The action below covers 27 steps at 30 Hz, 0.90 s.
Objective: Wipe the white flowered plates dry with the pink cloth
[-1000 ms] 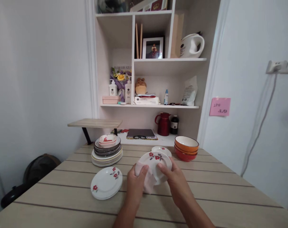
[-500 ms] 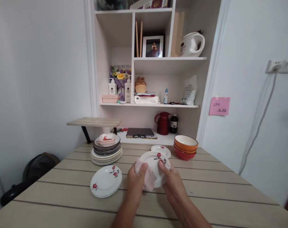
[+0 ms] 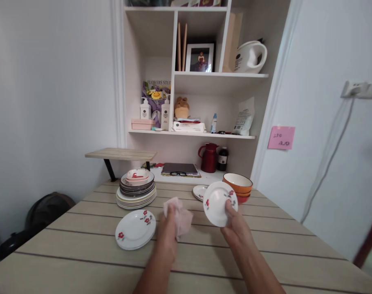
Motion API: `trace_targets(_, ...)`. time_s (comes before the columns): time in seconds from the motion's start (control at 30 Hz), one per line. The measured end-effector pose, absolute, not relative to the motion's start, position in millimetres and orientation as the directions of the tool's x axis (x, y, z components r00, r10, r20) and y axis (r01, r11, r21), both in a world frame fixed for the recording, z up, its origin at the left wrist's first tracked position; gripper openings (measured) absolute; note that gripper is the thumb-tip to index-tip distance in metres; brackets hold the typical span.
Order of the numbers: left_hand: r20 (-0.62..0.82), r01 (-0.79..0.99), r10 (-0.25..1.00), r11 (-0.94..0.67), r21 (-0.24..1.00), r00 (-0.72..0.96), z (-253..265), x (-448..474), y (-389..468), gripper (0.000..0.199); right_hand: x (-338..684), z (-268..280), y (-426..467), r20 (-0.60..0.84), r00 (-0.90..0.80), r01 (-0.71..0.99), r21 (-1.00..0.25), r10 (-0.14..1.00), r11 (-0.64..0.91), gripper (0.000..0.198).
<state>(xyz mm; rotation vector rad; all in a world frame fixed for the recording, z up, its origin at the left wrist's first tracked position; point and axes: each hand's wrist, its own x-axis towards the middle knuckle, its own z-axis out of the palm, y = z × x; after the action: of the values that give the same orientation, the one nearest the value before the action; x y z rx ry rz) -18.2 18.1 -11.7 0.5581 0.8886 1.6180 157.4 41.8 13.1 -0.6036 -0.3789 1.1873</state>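
Observation:
My right hand [image 3: 235,220] grips a small white plate [image 3: 218,204] with red flowers by its lower right rim, tilted up above the table. A pale pink cloth [image 3: 181,218] is bunched in my left hand [image 3: 168,228], apart from the plate. Left of that hand lies a short stack of larger white flowered plates [image 3: 135,228]. Behind the held plate, another small flowered plate [image 3: 200,192] rests on the table, partly covered. Orange and red bowls [image 3: 238,183] are stacked to its right.
At the back left stands a tall stack of plates [image 3: 137,200] topped by a small dish [image 3: 137,175]. Behind the slatted table [image 3: 204,261] are a closed laptop [image 3: 180,168], a red jug [image 3: 209,158] and a dark bottle [image 3: 222,159]. A raised wooden shelf [image 3: 120,154] overhangs the left.
My hands have moved apart. The right hand has carried the small plate up and to the right, while the left hand has drawn the cloth away from it.

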Motion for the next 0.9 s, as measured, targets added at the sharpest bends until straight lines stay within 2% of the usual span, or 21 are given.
trace_targets(0.17, -0.156, -0.758, 0.968, -0.049, 0.65, -0.196, -12.1, -25.7, 20.4, 0.05, 139.0, 13.7, 28.8, -0.01, 0.158, -0.644, -0.759, 0.987, 0.095, 0.042)
trace_targets(0.3, -0.09, -0.794, 0.994, 0.007, 0.608, -0.06, -7.8, -20.0, 18.9, 0.055, 125.7, 12.0, 20.9, 0.114, 0.164, -0.482, -0.857, 0.98, 0.18, 0.046)
trace_targets(0.4, -0.054, -0.747, 0.998, 0.021, 0.664, -0.02, -3.8, -15.3, 14.9, 0.053, 130.7, 10.1, 22.8, 0.188, 0.229, -0.287, -0.925, 0.955, 0.251, 0.044)
trace_targets(0.5, -0.035, -0.657, 0.998, -0.01, 0.754, -0.055, -3.9, -13.5, 12.0, 0.05, 138.8, 8.8, 26.5, 0.255, 0.196, -0.085, -0.957, 0.947, 0.276, 0.04)
trace_targets(0.67, -0.047, -0.56, 0.987, -0.047, 0.827, -0.152, -12.3, -19.4, 17.9, 0.055, 138.8, 7.9, 25.6, 0.371, 0.096, 0.241, -0.909, 0.924, 0.341, 0.033)
trace_targets(0.73, -0.054, -0.54, 0.982, -0.054, 0.84, -0.182, -15.4, -22.6, 21.7, 0.057, 136.8, 8.3, 23.5, 0.383, 0.072, 0.276, -0.895, 0.921, 0.351, 0.031)
trace_targets(0.9, -0.043, -0.51, 0.985, -0.049, 0.859, -0.167, -17.6, -25.9, 24.4, 0.057, 134.3, 12.2, 18.9, 0.357, 0.013, 0.239, -0.908, 0.934, 0.344, 0.019)
